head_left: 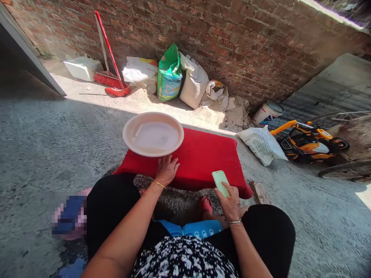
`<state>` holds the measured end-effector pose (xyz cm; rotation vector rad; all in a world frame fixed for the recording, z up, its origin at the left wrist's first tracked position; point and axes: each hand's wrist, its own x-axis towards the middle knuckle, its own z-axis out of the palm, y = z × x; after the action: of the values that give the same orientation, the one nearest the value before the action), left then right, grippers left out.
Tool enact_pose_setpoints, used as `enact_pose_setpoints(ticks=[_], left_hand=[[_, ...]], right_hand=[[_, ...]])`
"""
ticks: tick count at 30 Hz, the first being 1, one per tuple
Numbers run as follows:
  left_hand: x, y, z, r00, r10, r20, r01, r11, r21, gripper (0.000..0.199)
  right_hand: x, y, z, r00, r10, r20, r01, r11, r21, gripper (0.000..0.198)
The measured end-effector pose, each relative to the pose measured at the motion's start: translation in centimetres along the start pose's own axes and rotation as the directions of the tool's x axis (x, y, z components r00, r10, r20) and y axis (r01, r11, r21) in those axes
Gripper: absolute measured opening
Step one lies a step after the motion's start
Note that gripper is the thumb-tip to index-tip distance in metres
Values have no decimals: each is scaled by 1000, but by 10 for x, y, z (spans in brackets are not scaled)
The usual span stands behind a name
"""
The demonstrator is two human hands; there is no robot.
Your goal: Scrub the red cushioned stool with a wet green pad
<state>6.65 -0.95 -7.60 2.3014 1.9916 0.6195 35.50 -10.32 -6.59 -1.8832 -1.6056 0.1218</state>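
Note:
A smartphone in a pale green case (220,182) is gripped in my right hand (230,200), above the front right part of a red cloth-covered bench (203,154). The thumb and fingers close around the phone's lower part. My left hand (167,170) lies over the bench's front left, palm down with fingers apart. Its fingertips reach the near rim of a wide, pale pink basin (153,150); whether they touch it I cannot tell. The basin stands on the bench's left end and holds a cloudy, whitish content.
By the brick wall stand a red broom and dustpan (117,90), a white box (82,68), a green bag (170,75) and a white sack (194,83). To the right are a paint bucket (268,112), another sack (262,144) and a toy excavator (310,143).

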Motion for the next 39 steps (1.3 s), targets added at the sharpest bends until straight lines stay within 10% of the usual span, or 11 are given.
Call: enact_pose_setpoints(ticks=[5, 12, 22, 32, 39], left_hand=[[1, 0, 0, 1000, 2, -9, -2, 999, 38, 36], [2, 2, 5, 999, -25, -30, 26, 1000, 17, 35], [1, 1, 1, 999, 7, -48, -2, 995, 100, 35], [3, 5, 4, 998, -23, -64, 28, 996, 86, 33], [1, -3, 6, 996, 21, -81, -12, 995, 102, 36]], right_hand=[[-10, -10, 13, 992, -46, 113, 45, 999, 12, 49], [12, 49, -17, 952, 257, -166, -268, 962, -50, 58], [3, -46, 26, 977, -130, 167, 124, 991, 44, 44], [36, 62, -31, 908, 396, -138, -409, 909, -78, 59], [22, -16, 18, 999, -25, 35, 21, 994, 111, 41]])
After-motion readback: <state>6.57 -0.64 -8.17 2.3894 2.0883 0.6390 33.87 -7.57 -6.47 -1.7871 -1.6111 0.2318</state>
